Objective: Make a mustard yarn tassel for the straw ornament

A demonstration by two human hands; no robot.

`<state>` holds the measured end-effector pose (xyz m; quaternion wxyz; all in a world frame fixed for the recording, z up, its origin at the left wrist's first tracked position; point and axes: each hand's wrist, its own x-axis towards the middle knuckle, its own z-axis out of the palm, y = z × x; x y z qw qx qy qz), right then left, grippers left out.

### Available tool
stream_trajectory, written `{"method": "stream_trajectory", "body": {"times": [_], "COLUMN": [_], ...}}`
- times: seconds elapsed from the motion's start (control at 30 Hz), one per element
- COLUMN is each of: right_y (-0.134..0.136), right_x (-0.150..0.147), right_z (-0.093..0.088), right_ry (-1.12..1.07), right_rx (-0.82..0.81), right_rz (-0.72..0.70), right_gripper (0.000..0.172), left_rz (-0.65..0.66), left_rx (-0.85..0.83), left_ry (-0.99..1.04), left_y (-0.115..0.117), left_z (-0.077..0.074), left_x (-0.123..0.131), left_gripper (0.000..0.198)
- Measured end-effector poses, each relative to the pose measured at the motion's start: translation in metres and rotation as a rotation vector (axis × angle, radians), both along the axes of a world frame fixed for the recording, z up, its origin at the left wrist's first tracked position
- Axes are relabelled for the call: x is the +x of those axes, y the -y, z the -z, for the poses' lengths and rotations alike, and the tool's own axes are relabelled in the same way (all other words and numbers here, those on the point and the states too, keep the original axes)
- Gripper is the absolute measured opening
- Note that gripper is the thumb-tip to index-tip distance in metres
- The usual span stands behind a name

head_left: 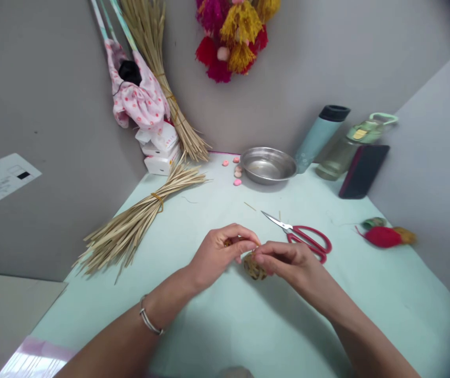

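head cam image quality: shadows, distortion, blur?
Head view: soft shadow on the table below the right hand; head view: blue bottle and green bottle lean outward, probably lens distortion; head view: red bundle looks blurred, right corners dark.

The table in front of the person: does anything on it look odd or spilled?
No spill or damage shows. Slightly untidy, though: a stray straw-coloured bit lies near the scissors, and small pink pieces sit loose beside the metal bowl.
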<state>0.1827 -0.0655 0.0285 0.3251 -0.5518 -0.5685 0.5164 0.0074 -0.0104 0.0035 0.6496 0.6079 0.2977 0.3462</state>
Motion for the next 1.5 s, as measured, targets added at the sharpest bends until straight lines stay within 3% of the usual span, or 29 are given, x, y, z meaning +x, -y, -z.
{"method": "stream_trajectory", "body": {"times": [0.3,0.47,0.83,1.2,1.4,1.5], "right_y": [-0.002,-0.004,-0.008,-0.004,0.002,0.003], "right_x": [0.004,0.005,0.010,0.004,-0.005,-0.006], "right_z": [0.012,0.011,0.017,0.013,0.009,0.010], "right_ry": [-0.252,-0.415,-0.472,-0.249,0.133,0.231], "right_rx": [-0.151,-0.205,-0.275,-0.132,0.222,0.345], "right_rz": [0.120,0.118,0.146,0.111,0.211,0.217], "right_gripper": [0.024,0.034,0.023,0.017,0.012,0.011], "left_rz": [-0.015,0.054,0.108,-0.086,-0.033,0.006], "left_rx": [0.408,0.477,0.615,0.409,0.030,-0.060], "left_ry": [-0.057,-0.092,-0.197,-0.198,-0.087,-0.061], "left_y": [0.004,0.002,0.006,0.011,0.009,0.006], "left_z": [0.006,0.005,0.011,0.015,0.008,0.007], "left_x": [0.000,-0.001,-0.002,0.004,0.007,0.007], "left_gripper": [0.020,0.023,0.025,0.012,0.018,0.021]}}
